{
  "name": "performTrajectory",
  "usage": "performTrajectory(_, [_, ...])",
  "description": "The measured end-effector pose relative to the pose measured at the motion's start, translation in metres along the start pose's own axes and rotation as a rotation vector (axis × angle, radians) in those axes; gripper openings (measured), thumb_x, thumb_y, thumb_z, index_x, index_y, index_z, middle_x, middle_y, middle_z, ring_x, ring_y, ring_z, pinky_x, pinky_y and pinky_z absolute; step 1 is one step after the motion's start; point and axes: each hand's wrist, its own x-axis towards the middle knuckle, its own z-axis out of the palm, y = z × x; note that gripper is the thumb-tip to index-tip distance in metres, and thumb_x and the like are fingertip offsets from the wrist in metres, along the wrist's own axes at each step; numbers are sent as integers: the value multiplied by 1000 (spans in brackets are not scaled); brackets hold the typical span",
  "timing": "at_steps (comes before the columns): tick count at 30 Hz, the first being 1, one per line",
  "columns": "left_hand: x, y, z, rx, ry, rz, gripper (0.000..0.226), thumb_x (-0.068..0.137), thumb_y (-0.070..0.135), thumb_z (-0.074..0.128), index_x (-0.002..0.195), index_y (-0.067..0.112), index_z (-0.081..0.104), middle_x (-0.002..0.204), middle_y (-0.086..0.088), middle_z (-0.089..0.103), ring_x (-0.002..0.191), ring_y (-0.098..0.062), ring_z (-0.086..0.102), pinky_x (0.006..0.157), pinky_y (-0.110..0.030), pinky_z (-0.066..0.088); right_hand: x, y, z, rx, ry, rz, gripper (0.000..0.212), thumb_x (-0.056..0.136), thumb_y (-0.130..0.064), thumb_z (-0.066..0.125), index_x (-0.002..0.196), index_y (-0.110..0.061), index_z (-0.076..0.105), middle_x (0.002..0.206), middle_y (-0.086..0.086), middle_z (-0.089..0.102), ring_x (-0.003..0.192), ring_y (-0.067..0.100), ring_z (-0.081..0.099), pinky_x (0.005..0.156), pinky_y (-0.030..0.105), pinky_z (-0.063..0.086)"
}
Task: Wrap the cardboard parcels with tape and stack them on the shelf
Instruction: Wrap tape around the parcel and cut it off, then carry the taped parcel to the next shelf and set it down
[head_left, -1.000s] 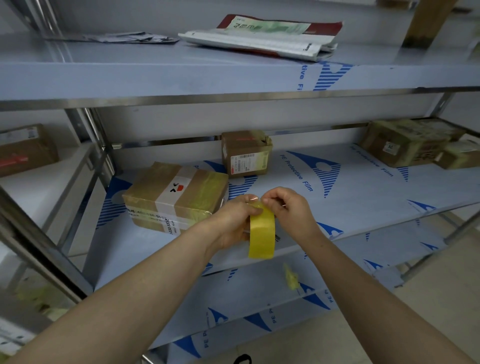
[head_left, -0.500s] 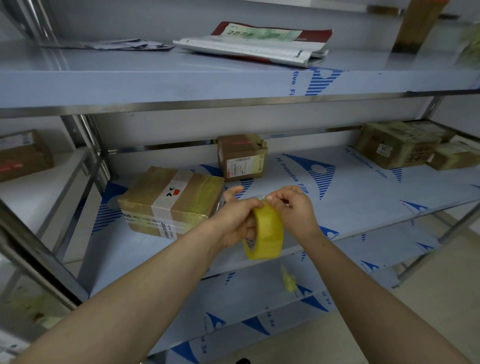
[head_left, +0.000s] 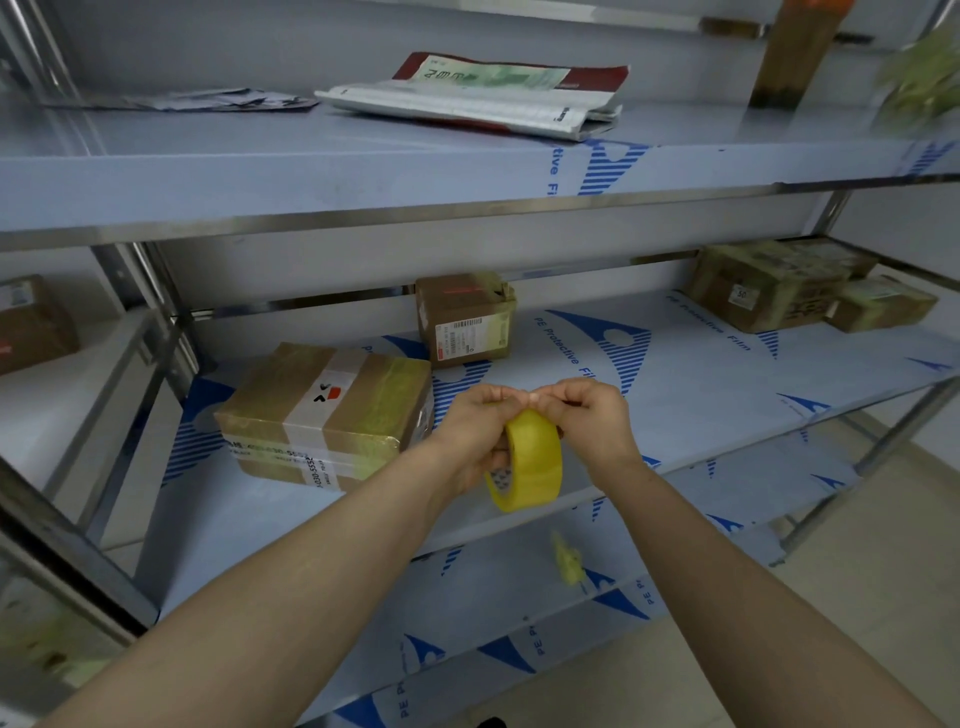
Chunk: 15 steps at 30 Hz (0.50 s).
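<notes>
My left hand (head_left: 475, 436) grips a yellow tape roll (head_left: 530, 462) in front of the middle shelf (head_left: 675, 395). My right hand (head_left: 592, 415) pinches at the top of the roll, fingertips meeting those of the left hand. A flat cardboard parcel (head_left: 324, 410) with a white band and yellowish tape lies on the shelf just left of my hands. A smaller upright parcel (head_left: 465, 322) with a barcode label stands behind them at the back. Further taped parcels (head_left: 779, 288) sit at the shelf's right end.
Magazines (head_left: 483, 96) and papers (head_left: 208, 98) lie on the upper shelf. A box (head_left: 31, 325) sits on the neighbouring rack at left. A crumpled yellow tape scrap (head_left: 566, 558) lies on the lower shelf. Metal uprights (head_left: 171, 312) frame the shelf's left side.
The tape roll has turned in my hands so more of its side and core show. My fingertips have come together on top of it. The view shifted slightly.
</notes>
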Motion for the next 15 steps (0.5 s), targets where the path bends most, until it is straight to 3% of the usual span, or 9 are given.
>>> performTrajectory(2, [2, 0, 2, -15, -6, -9, 15, 96, 16, 54, 108, 7, 54, 102, -19, 65, 83, -27, 66, 62, -32, 57, 0, -3, -2, 150, -10, 125, 13, 83, -8, 71, 93, 0, 69, 81, 6, 69, 73, 16, 65, 66, 25, 54])
performTrajectory(5, [7, 3, 2, -65, -23, -26, 13, 98, 17, 50, 106, 8, 55, 97, -16, 67, 82, -25, 67, 69, -36, 58, 3, -1, -11, 392, -74, 343, 47, 81, -15, 74, 122, -6, 52, 108, 15, 66, 92, 24, 66, 83, 35, 54])
performTrajectory(7, [11, 6, 2, -139, -24, -35, 15, 100, 18, 46, 108, 9, 55, 91, -12, 67, 77, -22, 68, 67, -37, 58, 0, 0, -20, 308, -244, 434, 61, 80, -24, 75, 130, -5, 47, 120, 16, 63, 104, 26, 65, 91, 37, 52])
performTrajectory(9, [15, 11, 5, -184, -4, -43, 12, 101, 18, 44, 103, 11, 54, 88, -10, 65, 74, -22, 67, 65, -37, 57, -4, 3, -24, 168, -392, 404, 53, 80, -22, 74, 125, -3, 56, 114, 13, 68, 103, 25, 66, 92, 36, 53])
performTrajectory(11, [20, 14, 10, -185, 16, -24, 11, 102, 18, 42, 98, 14, 52, 87, -8, 61, 73, -20, 64, 65, -35, 57, -2, 5, -26, 152, -384, 317, 39, 81, -15, 73, 117, -3, 64, 108, 12, 71, 99, 23, 68, 90, 35, 54])
performTrajectory(13, [26, 15, 11, 90, 71, 61, 16, 102, 19, 39, 114, 20, 50, 93, -7, 56, 78, -22, 61, 69, -35, 56, 5, 4, -26, 137, -361, 243, 31, 82, -11, 72, 112, -3, 67, 104, 13, 72, 88, 18, 69, 80, 27, 56])
performTrajectory(15, [37, 18, 5, 769, 117, 188, 48, 102, 24, 34, 146, 38, 21, 103, -6, 53, 90, -28, 59, 78, -38, 51, 15, 3, -24, 27, -360, 173, 26, 81, -8, 73, 106, 0, 68, 100, 16, 71, 79, 16, 67, 72, 25, 56])
